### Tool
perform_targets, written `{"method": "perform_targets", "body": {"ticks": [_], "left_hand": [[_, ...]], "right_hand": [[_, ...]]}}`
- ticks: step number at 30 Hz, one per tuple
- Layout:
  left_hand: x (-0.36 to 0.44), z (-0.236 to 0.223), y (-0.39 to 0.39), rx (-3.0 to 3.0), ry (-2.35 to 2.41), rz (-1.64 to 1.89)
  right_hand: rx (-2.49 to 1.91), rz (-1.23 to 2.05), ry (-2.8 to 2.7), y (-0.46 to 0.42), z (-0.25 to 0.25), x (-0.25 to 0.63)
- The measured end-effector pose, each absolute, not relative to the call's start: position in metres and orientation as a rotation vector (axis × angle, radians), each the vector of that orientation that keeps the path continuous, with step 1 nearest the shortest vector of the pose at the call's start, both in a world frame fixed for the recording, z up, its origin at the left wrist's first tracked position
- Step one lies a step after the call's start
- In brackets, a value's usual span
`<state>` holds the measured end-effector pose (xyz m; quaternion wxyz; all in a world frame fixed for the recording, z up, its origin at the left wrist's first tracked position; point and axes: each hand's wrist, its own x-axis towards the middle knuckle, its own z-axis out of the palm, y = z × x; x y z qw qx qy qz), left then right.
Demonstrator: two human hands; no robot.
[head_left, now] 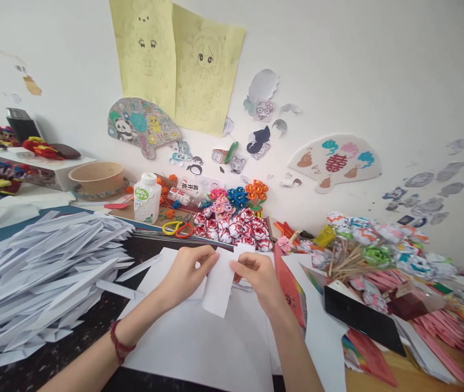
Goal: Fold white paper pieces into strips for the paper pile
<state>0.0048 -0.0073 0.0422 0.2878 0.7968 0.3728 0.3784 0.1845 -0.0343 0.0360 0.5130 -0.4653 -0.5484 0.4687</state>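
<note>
Between both hands is a white paper strip (217,288), held upright and slightly tilted above white sheets (199,345) on the dark table. My left hand (189,272) pinches its upper left edge between thumb and fingers. On the opposite edge, the thumb and fingers of my right hand (256,275) close on the same strip. More white paper shows just behind the right fingers; I cannot tell whether it is attached. A large pile of folded white paper strips (48,272) lies to the left of my left hand.
Red-and-white paper flowers (235,226), scissors (178,228) and a white bottle (147,197) stand or lie behind the hands. At right are a black phone (364,318), red packets (291,288), wooden sticks (348,261) and colored paper flowers (403,245). A wall rises behind.
</note>
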Motion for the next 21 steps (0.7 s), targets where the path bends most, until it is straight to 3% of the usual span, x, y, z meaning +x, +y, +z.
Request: {"method": "perform_targets", "body": {"ticks": [4,16,21], "left_hand": [[0.009,0.039,-0.011,2.191,0.987,0.932],[0.017,0.039,-0.016,2.128,0.898,0.879],[0.02,0.036,-0.02,2.102,0.952,0.833]], "right_hand": [[-1.102,1.13,-1.353,-0.032,0.033,0.182],[-1.19,0.646,-1.089,-0.031,0.028,0.184],[-1.198,0.598,-0.992,-0.028,0.025,0.192]]}}
